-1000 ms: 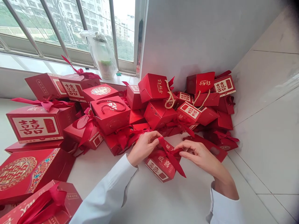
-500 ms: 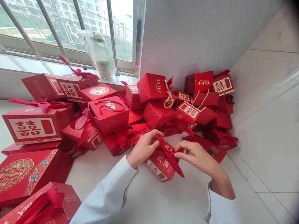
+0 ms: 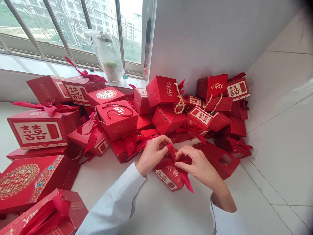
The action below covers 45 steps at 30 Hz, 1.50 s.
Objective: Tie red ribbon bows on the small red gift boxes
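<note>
A small red gift box (image 3: 168,176) with gold characters lies on the white floor in front of me. A red ribbon (image 3: 182,174) runs over its top and hangs down its front. My left hand (image 3: 153,154) pinches the ribbon at the box's top left. My right hand (image 3: 198,164) pinches the ribbon close beside it, over the box's right side. Both hands' fingers are closed on the ribbon, nearly touching each other.
A heap of red gift boxes (image 3: 166,119) with ribbons and cord handles fills the corner against the white wall. Larger red boxes (image 3: 36,130) lie at the left. A plastic bag (image 3: 107,55) stands on the window sill. Tiled wall rises at the right.
My right hand has moved left along the ribbon toward my left hand, so the two hands now sit close together over the box.
</note>
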Motion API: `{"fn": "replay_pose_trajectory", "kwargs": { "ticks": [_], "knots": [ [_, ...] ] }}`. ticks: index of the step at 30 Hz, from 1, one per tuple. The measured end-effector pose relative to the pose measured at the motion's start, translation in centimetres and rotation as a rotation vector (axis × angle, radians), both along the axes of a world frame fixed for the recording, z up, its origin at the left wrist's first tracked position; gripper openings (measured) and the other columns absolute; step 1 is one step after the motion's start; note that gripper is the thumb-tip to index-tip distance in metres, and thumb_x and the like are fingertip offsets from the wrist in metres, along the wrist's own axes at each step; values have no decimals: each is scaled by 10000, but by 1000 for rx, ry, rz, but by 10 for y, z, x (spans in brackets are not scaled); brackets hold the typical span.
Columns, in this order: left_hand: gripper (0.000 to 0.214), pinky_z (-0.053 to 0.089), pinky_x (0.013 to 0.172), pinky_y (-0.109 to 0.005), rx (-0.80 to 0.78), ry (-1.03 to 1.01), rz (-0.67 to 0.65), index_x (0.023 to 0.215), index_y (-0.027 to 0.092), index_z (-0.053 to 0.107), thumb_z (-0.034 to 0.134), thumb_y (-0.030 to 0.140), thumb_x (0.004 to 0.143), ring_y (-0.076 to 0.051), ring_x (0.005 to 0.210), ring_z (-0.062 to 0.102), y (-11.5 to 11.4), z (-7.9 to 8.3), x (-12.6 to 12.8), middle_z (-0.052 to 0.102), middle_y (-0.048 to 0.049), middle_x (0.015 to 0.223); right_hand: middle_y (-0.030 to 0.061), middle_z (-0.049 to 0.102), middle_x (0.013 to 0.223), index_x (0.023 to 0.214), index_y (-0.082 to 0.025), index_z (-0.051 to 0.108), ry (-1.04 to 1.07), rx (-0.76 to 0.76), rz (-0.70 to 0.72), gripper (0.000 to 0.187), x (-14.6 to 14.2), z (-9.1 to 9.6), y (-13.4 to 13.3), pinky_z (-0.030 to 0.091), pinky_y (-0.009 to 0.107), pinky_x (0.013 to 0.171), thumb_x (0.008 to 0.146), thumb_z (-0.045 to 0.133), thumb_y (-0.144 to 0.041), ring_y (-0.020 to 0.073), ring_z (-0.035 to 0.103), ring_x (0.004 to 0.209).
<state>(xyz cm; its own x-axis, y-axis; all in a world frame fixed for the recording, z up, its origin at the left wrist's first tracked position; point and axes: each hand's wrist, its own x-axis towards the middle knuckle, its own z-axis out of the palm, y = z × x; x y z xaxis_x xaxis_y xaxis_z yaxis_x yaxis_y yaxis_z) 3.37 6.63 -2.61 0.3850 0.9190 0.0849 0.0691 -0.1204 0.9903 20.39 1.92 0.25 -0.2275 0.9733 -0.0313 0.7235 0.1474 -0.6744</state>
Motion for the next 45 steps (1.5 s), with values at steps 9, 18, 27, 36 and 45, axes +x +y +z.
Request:
{"fn": "replay_pose_trajectory", "kwargs": {
  "ticks": [9, 18, 27, 36, 45],
  "knots": [
    [133, 503, 647, -251, -9, 4, -9, 835, 150, 590, 484, 143, 755, -148, 700, 610, 0, -3, 2, 649, -32, 770, -16, 621, 886, 810, -244, 617, 30, -38, -27, 46, 1, 5, -4, 370, 259, 612, 793, 622, -287, 170, 538, 837],
    [134, 519, 695, -276, 37, 46, 1, 835, 143, 605, 490, 155, 766, -174, 766, 630, 1, -4, 2, 664, -54, 823, -32, 582, 743, 698, -218, 555, -48, 15, 24, 114, -3, 0, -2, 355, 264, 655, 807, 574, -189, 156, 523, 787],
    [139, 511, 682, -264, 76, 80, -5, 835, 151, 617, 495, 172, 772, -164, 735, 622, 1, -3, 1, 667, -46, 811, -16, 610, 796, 734, -224, 590, -11, 0, -1, 117, -3, 0, -2, 362, 262, 617, 837, 553, -265, 164, 542, 804],
    [191, 477, 643, -233, 103, 137, 0, 881, 159, 614, 466, 129, 764, -150, 727, 605, 0, 0, -1, 663, -36, 826, -8, 649, 872, 820, -233, 635, 18, -57, -31, 65, 1, 3, -1, 395, 259, 609, 788, 595, -273, 170, 571, 803],
    [202, 410, 565, -200, 154, 222, 9, 865, 170, 631, 488, 112, 734, -119, 651, 558, 0, 5, -3, 660, -5, 775, -12, 632, 700, 681, -222, 604, -46, -60, -105, 257, 23, 22, -14, 374, 245, 519, 856, 538, -398, 133, 521, 589]
  ]
}}
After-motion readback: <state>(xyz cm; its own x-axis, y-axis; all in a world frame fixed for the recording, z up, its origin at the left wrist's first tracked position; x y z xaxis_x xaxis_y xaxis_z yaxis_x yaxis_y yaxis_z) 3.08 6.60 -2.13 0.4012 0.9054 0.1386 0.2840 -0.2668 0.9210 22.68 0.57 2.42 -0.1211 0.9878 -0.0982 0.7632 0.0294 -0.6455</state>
